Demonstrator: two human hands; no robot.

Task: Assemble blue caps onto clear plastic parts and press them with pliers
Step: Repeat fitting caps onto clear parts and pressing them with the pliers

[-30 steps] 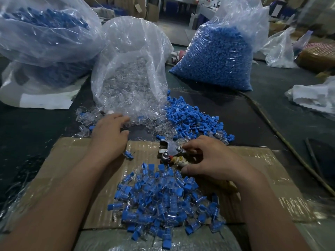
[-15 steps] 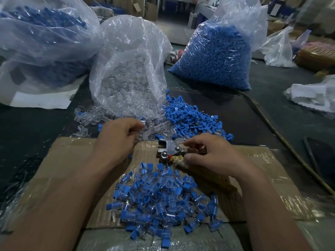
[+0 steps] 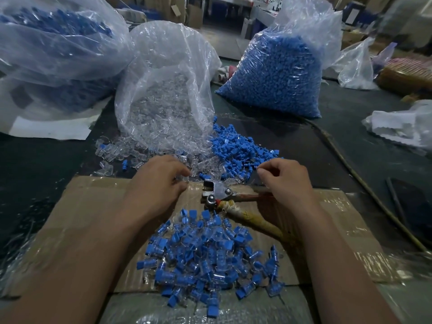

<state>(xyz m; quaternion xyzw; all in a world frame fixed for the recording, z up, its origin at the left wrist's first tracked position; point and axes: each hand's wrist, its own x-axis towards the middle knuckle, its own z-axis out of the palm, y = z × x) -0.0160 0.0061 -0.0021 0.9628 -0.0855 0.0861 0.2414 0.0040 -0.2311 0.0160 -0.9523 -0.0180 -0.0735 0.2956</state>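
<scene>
My left hand point(image 3: 156, 185) has its fingers curled round a clear plastic part point(image 3: 184, 179) just in front of the spilled clear parts point(image 3: 121, 153). My right hand point(image 3: 286, 180) hovers above the pliers' handles. Its thumb and forefinger pinch a blue cap point(image 3: 255, 170) at the near edge of the loose blue caps point(image 3: 236, 148). The pliers point(image 3: 216, 192) lie on the cardboard sheet point(image 3: 93, 206) between my hands, untouched, with tape-wrapped handles pointing right. A heap of assembled blue-and-clear pieces point(image 3: 208, 258) lies in front of me.
An open bag of clear parts point(image 3: 163, 94) stands behind my left hand. A full bag of blue caps point(image 3: 273, 73) stands at the back right, and another large bag point(image 3: 53, 50) at the back left. A cable point(image 3: 350, 169) and crumpled plastic point(image 3: 402, 127) lie at the right.
My right hand has let go of the pliers and moved up and right to the loose blue caps. My left hand shifted right with a clear part in its fingers.
</scene>
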